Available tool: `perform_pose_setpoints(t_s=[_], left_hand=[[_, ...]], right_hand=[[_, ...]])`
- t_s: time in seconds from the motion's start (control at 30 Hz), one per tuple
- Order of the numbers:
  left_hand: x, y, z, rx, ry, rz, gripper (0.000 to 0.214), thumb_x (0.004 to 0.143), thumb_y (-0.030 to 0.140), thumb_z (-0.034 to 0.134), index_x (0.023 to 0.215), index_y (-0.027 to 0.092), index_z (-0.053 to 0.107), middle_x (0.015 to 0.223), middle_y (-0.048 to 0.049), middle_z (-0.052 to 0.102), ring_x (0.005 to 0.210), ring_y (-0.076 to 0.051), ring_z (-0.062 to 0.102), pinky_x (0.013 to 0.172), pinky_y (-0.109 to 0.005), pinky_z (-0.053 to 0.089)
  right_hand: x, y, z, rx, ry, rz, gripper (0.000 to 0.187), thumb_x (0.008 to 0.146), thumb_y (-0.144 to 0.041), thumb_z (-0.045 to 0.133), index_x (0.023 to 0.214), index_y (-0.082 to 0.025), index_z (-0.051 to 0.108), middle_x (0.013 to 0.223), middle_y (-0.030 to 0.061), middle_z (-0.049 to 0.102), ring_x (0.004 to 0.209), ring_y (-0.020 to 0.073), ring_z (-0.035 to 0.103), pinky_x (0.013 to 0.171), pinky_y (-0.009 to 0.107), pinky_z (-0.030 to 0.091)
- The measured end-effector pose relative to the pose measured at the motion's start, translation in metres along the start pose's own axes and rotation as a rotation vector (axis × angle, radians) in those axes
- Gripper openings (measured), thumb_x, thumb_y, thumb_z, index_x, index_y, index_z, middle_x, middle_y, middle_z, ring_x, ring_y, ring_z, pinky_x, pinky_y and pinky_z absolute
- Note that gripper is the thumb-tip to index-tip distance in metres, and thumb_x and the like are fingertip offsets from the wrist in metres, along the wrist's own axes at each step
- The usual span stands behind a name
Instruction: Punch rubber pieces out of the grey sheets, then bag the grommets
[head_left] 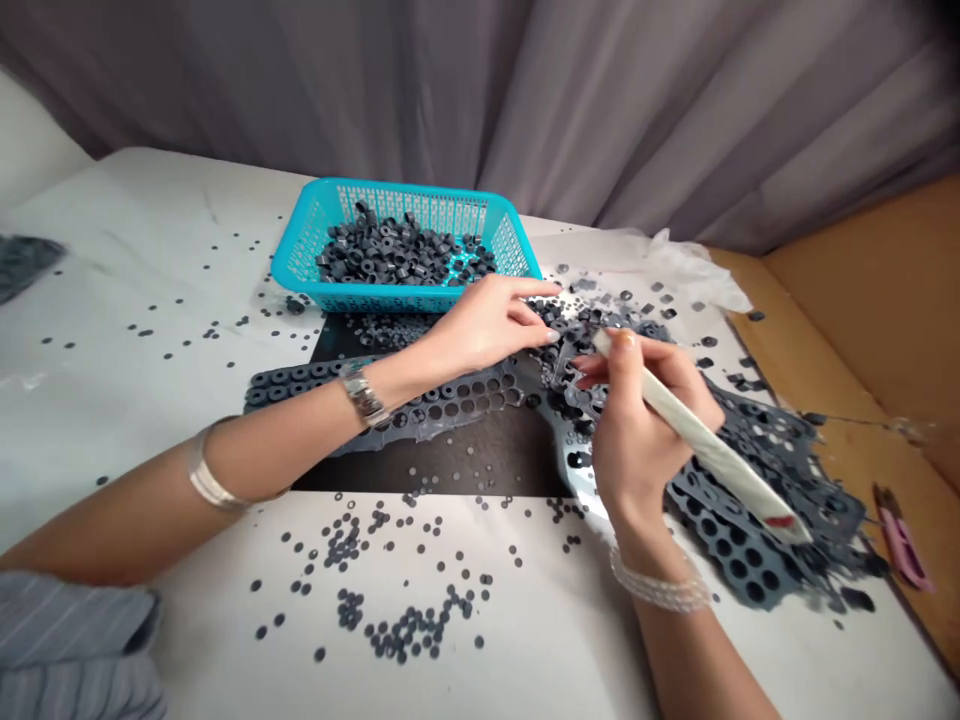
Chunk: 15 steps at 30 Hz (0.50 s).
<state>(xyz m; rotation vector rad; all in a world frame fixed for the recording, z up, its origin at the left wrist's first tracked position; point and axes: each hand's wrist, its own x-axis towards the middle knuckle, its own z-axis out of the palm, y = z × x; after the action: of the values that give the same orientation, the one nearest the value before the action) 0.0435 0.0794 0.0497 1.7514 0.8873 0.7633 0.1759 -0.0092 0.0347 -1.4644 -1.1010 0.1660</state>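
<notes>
My left hand (480,325) reaches over the front right corner of the blue basket, its index finger stretched out and apart from the thumb. Its lower fingertips are at a heap of small dark grey rubber rings (551,320), and nothing shows held in them. My right hand (652,430) is closed around a long flat white tool (727,470) with a red mark near its rear end. The tool's working end is hidden by the hand. Below my left forearm, a moulded grey rubber sheet (465,395) with rows of rings and round holes lies on a black mat (480,460).
The blue basket (337,297) holds many loose grey rings. Small dark discs (409,635) are scattered over the white table (555,620). Punched rubber sheets (739,550) pile up at right, near a pink-handled cutter (900,545). Clear plastic (697,270) lies behind.
</notes>
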Motion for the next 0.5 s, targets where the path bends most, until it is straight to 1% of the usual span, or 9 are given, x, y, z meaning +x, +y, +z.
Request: perform_pose_setpoints(t_s=[0.03, 0.07, 0.1, 0.13, 0.23, 0.27, 0.33, 0.4, 0.5], left_hand=[[0.005, 0.005, -0.001, 0.113, 0.002, 0.060, 0.046, 0.076, 0.015, 0.064, 0.123, 0.012, 0.063, 0.083, -0.0053, 0.073, 0.080, -0.018, 0.065, 0.079, -0.035, 0.049], [0.006, 0.008, -0.005, 0.237, 0.017, 0.101, 0.043, 0.077, 0.014, 0.062, 0.120, 0.012, 0.065, 0.080, -0.0046, 0.073, 0.080, -0.018, 0.065, 0.081, -0.036, 0.048], [0.002, 0.010, -0.010, 0.359, 0.038, 0.128, 0.036, 0.078, 0.014, 0.060, 0.113, 0.013, 0.068, 0.078, -0.0038, 0.071, 0.080, -0.019, 0.064, 0.082, -0.037, 0.046], [-0.005, 0.010, -0.016, 0.475, 0.046, 0.141, 0.029, 0.080, 0.016, 0.057, 0.106, 0.015, 0.072, 0.077, -0.0030, 0.070, 0.080, -0.019, 0.063, 0.083, -0.038, 0.045], [-0.037, -0.003, -0.036, 0.729, -0.042, 0.154, 0.019, 0.083, 0.023, 0.055, 0.090, 0.021, 0.073, 0.088, -0.0022, 0.067, 0.087, -0.020, 0.060, 0.082, -0.037, 0.043], [-0.048, -0.010, -0.041, 0.795, -0.062, 0.158, 0.017, 0.083, 0.026, 0.057, 0.090, 0.022, 0.072, 0.092, -0.0028, 0.065, 0.092, -0.021, 0.057, 0.084, -0.037, 0.042], [-0.063, -0.024, -0.045, 0.897, -0.082, 0.143, 0.019, 0.082, 0.032, 0.059, 0.092, 0.021, 0.071, 0.094, -0.0042, 0.061, 0.094, -0.023, 0.053, 0.083, -0.038, 0.041], [-0.072, -0.034, -0.044, 0.954, -0.086, 0.132, 0.020, 0.082, 0.033, 0.059, 0.093, 0.020, 0.071, 0.095, -0.0056, 0.059, 0.095, -0.023, 0.050, 0.082, -0.038, 0.041], [-0.074, -0.040, -0.038, 0.994, -0.087, 0.139, 0.020, 0.083, 0.032, 0.057, 0.092, 0.019, 0.069, 0.097, -0.0068, 0.058, 0.093, -0.024, 0.049, 0.078, -0.039, 0.040]], right_hand=[[0.001, 0.000, -0.001, 0.012, 0.022, 0.011, 0.024, 0.090, -0.039, 0.056, 0.085, -0.018, 0.066, 0.071, 0.0032, 0.068, 0.055, 0.0156, 0.061, 0.059, 0.031, 0.051], [0.001, -0.001, -0.001, 0.027, 0.010, 0.031, 0.024, 0.089, -0.040, 0.057, 0.086, -0.017, 0.066, 0.071, 0.0034, 0.068, 0.055, 0.0156, 0.061, 0.057, 0.031, 0.051], [0.001, -0.001, -0.001, 0.043, -0.041, 0.059, 0.025, 0.088, -0.040, 0.058, 0.085, -0.017, 0.067, 0.071, 0.0037, 0.069, 0.054, 0.0156, 0.061, 0.056, 0.031, 0.051], [-0.001, -0.001, -0.001, 0.059, -0.127, 0.095, 0.025, 0.087, -0.040, 0.059, 0.083, -0.017, 0.067, 0.071, 0.0039, 0.069, 0.054, 0.0158, 0.062, 0.056, 0.030, 0.051], [-0.009, -0.001, 0.006, 0.095, -0.469, 0.191, 0.028, 0.087, -0.041, 0.060, 0.075, -0.017, 0.069, 0.068, 0.0040, 0.070, 0.057, 0.0165, 0.063, 0.057, 0.029, 0.051], [-0.013, 0.000, 0.009, 0.100, -0.569, 0.206, 0.029, 0.087, -0.042, 0.059, 0.074, -0.017, 0.069, 0.067, 0.0039, 0.070, 0.058, 0.0165, 0.063, 0.057, 0.028, 0.050], [-0.019, 0.002, 0.017, 0.092, -0.703, 0.214, 0.031, 0.088, -0.042, 0.058, 0.073, -0.017, 0.068, 0.067, 0.0034, 0.070, 0.058, 0.0161, 0.063, 0.056, 0.027, 0.048], [-0.024, 0.005, 0.023, 0.061, -0.768, 0.210, 0.032, 0.088, -0.043, 0.057, 0.074, -0.017, 0.067, 0.066, 0.0030, 0.069, 0.059, 0.0160, 0.063, 0.056, 0.026, 0.047], [-0.026, 0.007, 0.027, 0.000, -0.790, 0.186, 0.031, 0.089, -0.042, 0.056, 0.073, -0.017, 0.066, 0.067, 0.0030, 0.069, 0.060, 0.0163, 0.063, 0.057, 0.026, 0.046]])
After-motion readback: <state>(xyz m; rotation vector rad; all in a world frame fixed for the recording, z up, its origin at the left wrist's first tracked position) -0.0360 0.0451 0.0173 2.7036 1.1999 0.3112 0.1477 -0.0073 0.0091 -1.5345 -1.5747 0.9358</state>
